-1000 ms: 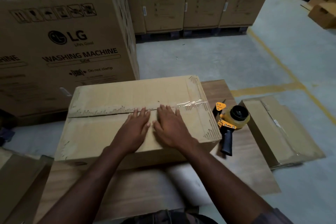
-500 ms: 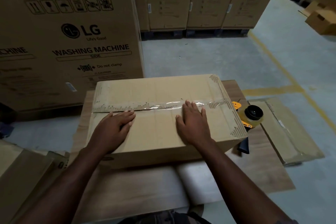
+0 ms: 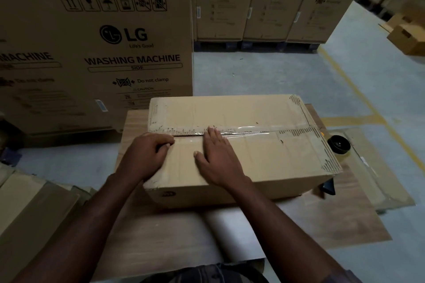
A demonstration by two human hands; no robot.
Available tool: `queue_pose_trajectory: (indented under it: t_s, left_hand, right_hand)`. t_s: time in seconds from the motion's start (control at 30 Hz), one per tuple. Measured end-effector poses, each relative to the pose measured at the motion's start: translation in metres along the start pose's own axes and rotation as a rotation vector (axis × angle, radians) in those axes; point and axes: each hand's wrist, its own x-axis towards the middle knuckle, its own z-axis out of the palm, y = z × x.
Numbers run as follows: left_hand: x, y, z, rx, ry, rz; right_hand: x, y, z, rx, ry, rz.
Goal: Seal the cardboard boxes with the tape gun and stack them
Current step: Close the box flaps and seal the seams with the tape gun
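A closed cardboard box (image 3: 264, 158) lies on a wooden board (image 3: 340, 220) in front of me. Clear tape runs along its centre seam, shining on the right half. My right hand (image 3: 218, 158) lies flat on the lid with straight fingers, the fingertips on the taped seam. My left hand (image 3: 147, 154) rests on the lid's left part with its fingers curled under, knuckles near the seam, holding nothing. The tape gun (image 3: 338, 145) sits behind the box's right end; only its black roll and a bit of handle show.
A large LG washing machine carton (image 3: 96, 53) stands close behind on the left, more cartons (image 3: 257, 7) in a row at the back. Flattened cardboard (image 3: 377, 179) lies right of the board, folded boxes (image 3: 27, 209) at my left. A small box (image 3: 409, 39) sits far right on the concrete floor.
My right hand slid left along the taped seam toward the box's middle. My left hand curled its fingers and drew closer to the right hand. My view shifted left.
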Motion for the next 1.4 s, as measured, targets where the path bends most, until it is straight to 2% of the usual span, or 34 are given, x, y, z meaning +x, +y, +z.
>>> queue_pose_trajectory:
  t_s: [0.17, 0.3, 0.43, 0.57, 0.63, 0.73, 0.87, 1.0, 1.1, 1.2, 1.27, 1.33, 1.4]
  left_hand:
    - [0.002, -0.003, -0.002, -0.001, 0.092, 0.002]
    - [0.01, -0.016, 0.011, 0.003, 0.085, 0.066]
    - [0.007, -0.03, 0.007, -0.13, 0.144, 0.013]
    - [0.0, -0.034, 0.006, -0.245, 0.253, -0.061]
    - [-0.005, -0.032, 0.009, -0.37, 0.277, -0.151]
    - [-0.01, -0.032, 0.016, -0.563, 0.191, -0.264]
    - [-0.02, -0.026, 0.026, -0.526, 0.043, -0.257]
    - [-0.029, -0.027, 0.026, -0.861, -0.084, -0.424]
    - [-0.036, -0.033, 0.03, -1.053, -0.135, -0.484]
    - [-0.036, -0.025, 0.03, -1.215, -0.119, -0.613]
    - [-0.022, -0.02, 0.025, -1.059, -0.019, -0.629]
    - [-0.002, -0.015, 0.015, -0.753, 0.068, -0.564]
    - [0.027, -0.013, 0.006, -0.566, 0.109, -0.494]
  right_hand:
    - [0.006, -0.019, 0.006, -0.008, 0.049, 0.055]
    - [0.016, -0.046, 0.015, -0.023, -0.001, -0.029]
    - [0.016, -0.047, 0.02, 0.023, 0.033, -0.034]
    - [0.015, -0.041, 0.018, 0.244, 0.23, 0.13]
    - [0.017, -0.049, 0.018, 0.243, 0.234, 0.212]
    - [0.022, -0.072, 0.026, 0.073, 0.138, 0.223]
    - [0.028, -0.1, 0.038, 0.028, 0.06, 0.121]
    - [0.028, -0.101, 0.041, 0.04, 0.038, 0.021]
    - [0.024, -0.1, 0.042, 0.067, 0.036, -0.07]
    - [0.024, -0.098, 0.042, 0.115, 0.073, -0.1]
    - [0.023, -0.097, 0.041, 0.132, 0.075, -0.108]
    - [0.022, -0.097, 0.042, 0.101, 0.035, -0.135]
    - [0.022, -0.097, 0.044, 0.059, 0.006, -0.157]
